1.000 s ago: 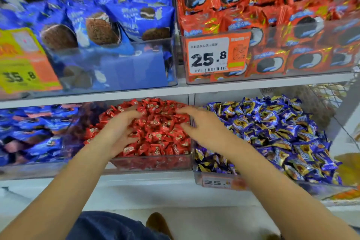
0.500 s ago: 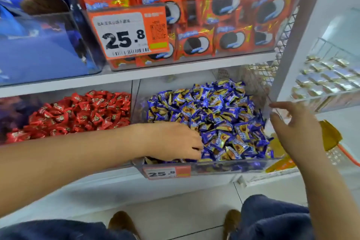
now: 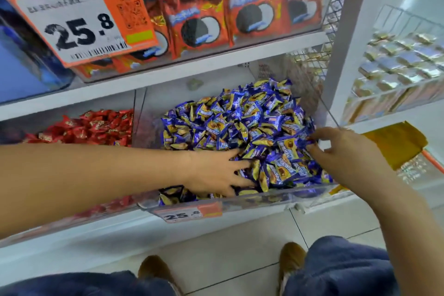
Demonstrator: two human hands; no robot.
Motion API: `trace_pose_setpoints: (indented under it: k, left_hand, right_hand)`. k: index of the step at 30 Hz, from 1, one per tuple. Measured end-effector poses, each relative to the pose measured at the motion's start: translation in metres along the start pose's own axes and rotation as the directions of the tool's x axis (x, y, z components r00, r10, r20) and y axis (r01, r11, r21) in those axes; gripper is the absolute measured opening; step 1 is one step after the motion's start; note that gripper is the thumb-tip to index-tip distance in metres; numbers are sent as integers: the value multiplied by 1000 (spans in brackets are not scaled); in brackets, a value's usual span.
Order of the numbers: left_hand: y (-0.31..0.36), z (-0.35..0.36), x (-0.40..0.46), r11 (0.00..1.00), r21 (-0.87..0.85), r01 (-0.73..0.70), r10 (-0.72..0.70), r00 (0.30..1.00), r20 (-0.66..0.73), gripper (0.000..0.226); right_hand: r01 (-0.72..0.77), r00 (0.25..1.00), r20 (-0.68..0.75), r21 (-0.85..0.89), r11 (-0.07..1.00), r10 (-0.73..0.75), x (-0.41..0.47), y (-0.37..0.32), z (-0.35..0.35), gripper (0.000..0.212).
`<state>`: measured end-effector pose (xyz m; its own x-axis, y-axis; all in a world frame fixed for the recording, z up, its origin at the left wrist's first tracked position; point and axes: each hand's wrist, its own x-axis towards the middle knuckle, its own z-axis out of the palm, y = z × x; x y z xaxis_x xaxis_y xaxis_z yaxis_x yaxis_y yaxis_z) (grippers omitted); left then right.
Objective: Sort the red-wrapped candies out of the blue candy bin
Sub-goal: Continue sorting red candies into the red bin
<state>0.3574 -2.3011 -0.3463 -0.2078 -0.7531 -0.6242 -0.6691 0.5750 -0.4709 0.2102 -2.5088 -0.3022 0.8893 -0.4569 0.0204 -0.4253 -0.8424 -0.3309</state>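
Both hands are working inside the clear bin (image 3: 240,202) of blue-and-gold wrapped candies (image 3: 245,127) on the lower shelf. The left hand (image 3: 213,173) is lying flat on the front of the pile with its fingers (image 3: 240,166) spread and straight, pressing among the wrappers and gripping nothing. The right hand (image 3: 346,154) is reaching in at the bin's right edge, its fingertips (image 3: 312,149) curling toward the blue wrappers there; whether they are actually pinching one is not clear.

No red wrapper is showing among the blue candies. The red-wrapped candies (image 3: 96,125) are sitting in the neighbouring bin just to the left, behind the left forearm, which is crossing in front of that bin and hiding its lower part.

A small price label (image 3: 189,214) reading 25.8 is hanging on the blue bin's front lip. On the shelf above, orange packets of sandwich cookies (image 3: 201,24) are standing in a clear box, with a large orange price tag (image 3: 81,19) tilting in front of them. A wire mesh panel (image 3: 310,72) is closing off the bin's right side, next to a white upright post (image 3: 348,31). Beyond it, gold-wrapped sweets (image 3: 403,60) are sitting in another clear container. Brown shoes (image 3: 290,264) and dark blue trousers (image 3: 341,269) are showing on the tiled floor below.
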Motion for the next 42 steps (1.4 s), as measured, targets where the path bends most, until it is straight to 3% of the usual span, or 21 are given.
trace_pose_setpoints:
  k: [5,9,11,14,20,22,24,28,32,34,36,39,42]
  left_hand:
    - [-2,-9,-6,986,29,162,-162,987,-6,7]
    - [-13,-11,-12,911,-79,405,-408,912,-34,38]
    - [-22,-7,-20,832,-189,522,-535,844,-26,50]
    - [-37,-6,-43,675,-356,646,-640,753,153,66]
    - [-34,-4,-86,300,-587,752,-781,547,302,77]
    - [-26,-8,-99,239,-597,766,-768,525,367,81]
    - [-15,-16,-106,232,-594,770,-753,529,392,77]
    - [7,-39,-97,233,-769,596,-803,564,194,45]
    - [15,-37,-60,502,-710,494,-661,749,54,38]
    - [12,-25,-45,563,-665,491,-594,800,87,47]
    - [9,-20,-35,572,-633,521,-569,808,151,60]
    - [12,-21,-31,546,-540,640,-638,736,227,51]
    - [19,-19,-43,463,-494,736,-733,631,254,45]
  right_hand:
    - [26,999,23,-74,997,-24,-1,1,-5,29]
    - [37,999,29,-61,997,-35,-3,4,-3,26]
    - [34,999,22,-44,998,-33,-4,4,-3,26]
    - [16,1000,14,-37,999,-16,-5,3,-3,28]
    - [-28,998,61,-9,1000,29,-7,-3,-7,37]
    - [-23,1000,15,5,1000,23,-10,-5,-9,40]
    - [-5,997,-71,11,1000,6,-11,-9,-8,41]
    - [32,980,-198,12,999,-29,-12,-20,-4,40]
    - [211,907,-384,61,976,-172,-12,-38,0,30]
    - [260,936,-291,185,948,-200,-13,-56,4,26]
    - [302,952,-139,270,914,-273,-14,-76,16,26]
    - [395,881,99,380,836,-462,-8,-102,37,41]
    - [356,854,304,249,901,-422,3,-110,54,53]
